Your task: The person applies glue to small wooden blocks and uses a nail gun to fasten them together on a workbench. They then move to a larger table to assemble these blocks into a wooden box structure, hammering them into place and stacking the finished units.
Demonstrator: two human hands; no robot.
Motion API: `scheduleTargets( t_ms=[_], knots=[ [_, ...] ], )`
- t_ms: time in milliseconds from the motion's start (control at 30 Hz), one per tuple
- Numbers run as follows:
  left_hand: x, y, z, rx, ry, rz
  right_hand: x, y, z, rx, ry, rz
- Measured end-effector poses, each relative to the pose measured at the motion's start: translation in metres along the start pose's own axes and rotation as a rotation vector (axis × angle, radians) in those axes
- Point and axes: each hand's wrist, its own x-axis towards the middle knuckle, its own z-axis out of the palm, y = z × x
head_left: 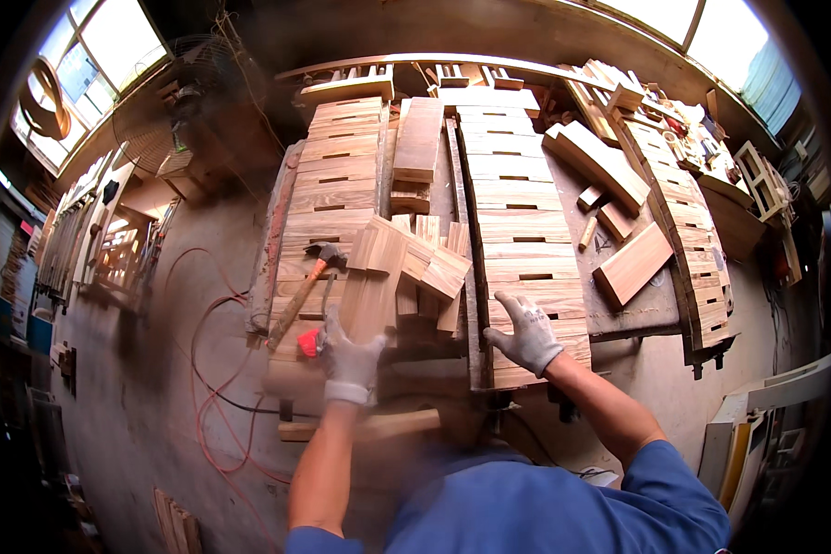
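Note:
My left hand [349, 362], in a whitish work glove, is slightly blurred. Its fingers and thumb are around the near end of a wooden block [371, 291], which is blurred too. Just left of it lies a claw hammer [297, 300] with a wooden handle, and a small red object [309, 343] is close to the wrist. My right hand [529, 337], also gloved, has its fingers apart and holds nothing. It is over the near end of the middle row of slotted wooden pieces [531, 249]. Several loose wood blocks [443, 268] lie beyond my left hand.
Another row of slotted pieces [328, 198] runs along the left, and a third row [683, 222] stands right. Loose blocks [632, 263] lie between the middle and right rows. A red hose [198, 406] loops over the floor. A wooden bar [360, 427] sits low in front.

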Motion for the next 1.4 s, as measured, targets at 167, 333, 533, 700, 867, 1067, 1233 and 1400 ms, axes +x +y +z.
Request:
scheduleTargets(
  t_ms=[167,333,533,700,867,1067,1233,1400],
  knots=[
    [0.05,0.021,0.04,0.195,0.061,0.18,-0.05,-0.011,0.006,0.023,-0.036,-0.061],
    [0.082,0.036,0.066,0.25,-0.017,0.226,-0.075,-0.017,0.016,0.009,-0.005,-0.097],
    [0.089,0.03,0.07,0.35,-0.147,0.249,-0.088,-0.008,0.023,-0.008,0.008,-0.11],
    [0.078,0.04,0.042,0.299,-0.077,0.373,-0.089,-0.011,0.021,-0.012,-0.034,-0.114],
    [0.079,-0.052,0.011,0.134,0.136,0.209,-0.1,-0.016,0.023,0.016,-0.031,-0.154],
    [-0.023,-0.132,-0.057,0.274,0.154,0.498,-0.126,-0.024,0.022,0.011,-0.137,-0.102],
    [-0.14,-0.135,-0.069,0.39,-0.289,0.467,-0.118,-0.034,0.026,-0.01,-0.09,-0.202],
    [-0.135,-0.222,-0.045,0.739,-0.354,0.498,-0.123,-0.05,0.025,0.013,-0.04,-0.407]
  ],
)
